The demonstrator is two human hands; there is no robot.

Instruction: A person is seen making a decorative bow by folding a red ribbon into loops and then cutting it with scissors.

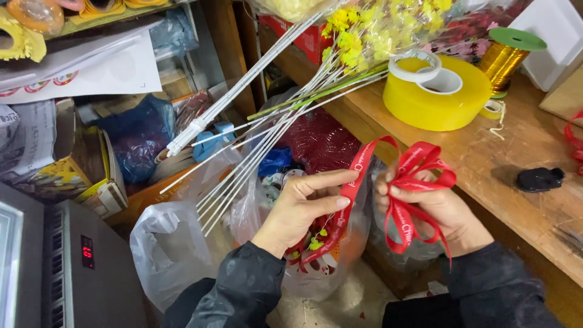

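A red printed ribbon [408, 182] is folded into several loops in the middle of the head view. My right hand [443, 215] pinches the gathered loops at their centre, with tails hanging down past the wrist. My left hand [303, 203] holds the ribbon's free length between thumb and fingers, so it arches from one hand to the other; the rest of that length trails down under my left palm. Both arms wear dark sleeves.
A wooden bench [486, 158] at the right carries a big yellow tape roll [434, 97] topped by smaller rolls, a gold thread spool [504, 58] and a small black object [539, 179]. Yellow artificial flowers on white stems [285, 109] slant across. Plastic bags [170, 249] lie below, a grey machine [73, 267] at left.
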